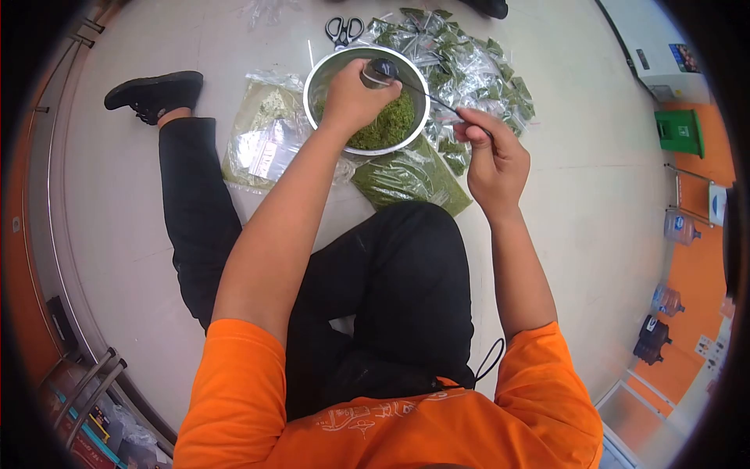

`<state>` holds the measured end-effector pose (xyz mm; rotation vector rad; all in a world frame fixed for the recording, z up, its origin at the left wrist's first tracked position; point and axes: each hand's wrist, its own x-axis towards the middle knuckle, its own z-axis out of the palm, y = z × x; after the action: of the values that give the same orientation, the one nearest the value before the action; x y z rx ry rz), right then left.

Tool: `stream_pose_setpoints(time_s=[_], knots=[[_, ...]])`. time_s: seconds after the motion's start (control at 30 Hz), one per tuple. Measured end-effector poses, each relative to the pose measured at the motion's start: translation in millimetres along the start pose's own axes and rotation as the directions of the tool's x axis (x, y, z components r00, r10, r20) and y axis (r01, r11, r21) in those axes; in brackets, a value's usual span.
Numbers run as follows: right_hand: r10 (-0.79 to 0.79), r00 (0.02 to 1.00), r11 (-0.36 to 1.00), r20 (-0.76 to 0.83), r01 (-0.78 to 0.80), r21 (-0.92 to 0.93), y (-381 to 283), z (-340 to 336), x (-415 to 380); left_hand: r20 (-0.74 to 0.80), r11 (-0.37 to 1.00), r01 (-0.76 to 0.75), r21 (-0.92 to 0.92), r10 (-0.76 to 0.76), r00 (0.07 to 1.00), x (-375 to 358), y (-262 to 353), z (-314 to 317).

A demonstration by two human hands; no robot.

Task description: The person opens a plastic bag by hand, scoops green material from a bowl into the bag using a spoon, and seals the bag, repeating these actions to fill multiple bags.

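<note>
A round metal bowl [423, 129] on the floor holds a heap of crumbly green material [393, 123]. Over its upper part, my left hand [355, 98] is wrapped round a small clear container [369, 77]. My right hand [496, 156], to the right of the bowl, grips the thin handle of a black spoon [430, 95], whose dark bowl-shaped end is at the container's mouth. What the spoon carries is too dark to make out. Below the metal bowl lies a flat bag of green material [414, 178], and a larger clear bag with a white label [268, 156] lies to its left.
Many small clear packets of green material [469, 74] are piled right of the bowl. Black-handled scissors [344, 31] lie behind it. My bent knee [418, 234] is close in front, and a black shoe [160, 94] is at left. A green bin [678, 131] stands far right.
</note>
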<state>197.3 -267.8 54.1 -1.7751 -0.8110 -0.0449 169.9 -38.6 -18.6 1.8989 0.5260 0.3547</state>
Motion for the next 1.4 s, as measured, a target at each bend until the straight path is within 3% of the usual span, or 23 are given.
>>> stream_pose_setpoints(time_s=[0.1,0.13,0.33,0.43,0.53,0.63,0.67,0.7,0.77,0.8,0.9,0.93,1.03,1.17,1.27,1.4], knots=[[0.069,0.998,0.996,-0.011,-0.068,0.059,-4.8,0.9,-1.5,-0.059,0.999,-0.033,0.020,0.034,0.998,3.0,-9.4,4.7],[0.094,0.995,0.993,-0.026,-0.091,0.080,-2.7,0.6,-1.4,-0.124,0.993,-0.052,0.102,0.065,0.990,0.3,-2.8,4.2],[0.164,0.986,0.980,-0.041,-0.157,0.124,3.8,-8.3,-0.5,-0.018,0.999,0.015,-0.037,-0.016,1.000,-2.4,6.7,1.5],[0.156,0.984,0.984,-0.081,-0.148,0.095,7.7,-11.6,-0.6,-0.017,0.994,0.098,0.046,-0.098,0.995,-2.3,2.0,6.5],[0.230,0.959,0.965,-0.166,-0.203,0.167,12.2,-14.2,-3.4,-0.137,0.990,-0.074,-0.123,0.057,0.989,-9.1,-3.5,12.6],[0.347,0.911,0.925,-0.221,-0.295,0.238,19.0,-16.4,-11.7,-0.220,0.994,-0.101,-0.047,0.089,0.971,-11.0,-20.0,19.1],[0.379,0.896,0.910,-0.231,-0.315,0.270,24.2,-14.6,-14.0,-0.240,0.988,-0.028,-0.150,-0.009,0.971,-11.1,-26.4,22.4],[0.405,0.881,0.894,-0.242,-0.327,0.305,29.3,-12.4,-13.6,-0.234,0.988,-0.055,-0.144,0.020,0.972,-9.9,-27.5,21.6],[0.441,0.872,0.875,-0.215,-0.364,0.321,35.0,-10.2,-18.5,-0.203,0.986,-0.102,-0.130,0.074,0.976,-11.9,-32.0,21.0],[0.471,0.860,0.861,-0.196,-0.401,0.313,37.3,-10.1,-21.6,-0.217,0.967,-0.120,-0.223,0.071,0.974,-13.3,-29.0,20.1],[0.558,0.821,0.795,-0.122,-0.487,0.363,47.2,2.4,-21.7,-0.272,0.970,-0.191,-0.148,0.146,0.951,-11.4,-14.7,15.0],[0.592,0.800,0.763,-0.096,-0.519,0.384,50.8,5.5,-24.5,-0.264,0.973,-0.183,-0.139,0.141,0.954,-7.6,-11.5,10.5],[0.703,0.711,0.608,0.010,-0.608,0.511,65.1,17.8,-28.6,-0.456,0.991,-0.075,0.109,0.117,0.882,22.0,-15.2,-9.1],[0.752,0.656,0.510,0.071,-0.646,0.568,68.7,31.8,-29.2,-0.582,0.999,0.000,-0.054,-0.032,0.813,60.2,-39.2,-61.6],[0.767,0.633,0.489,0.111,-0.686,0.539,79.2,34.9,-35.7,-0.503,0.989,0.087,-0.122,-0.137,0.854,63.0,-65.5,-90.0],[0.804,0.575,0.463,0.151,-0.765,0.447,79.6,38.4,-34.9,-0.480,0.934,0.235,0.271,-0.080,0.874,35.2,-114.9,-109.3]])
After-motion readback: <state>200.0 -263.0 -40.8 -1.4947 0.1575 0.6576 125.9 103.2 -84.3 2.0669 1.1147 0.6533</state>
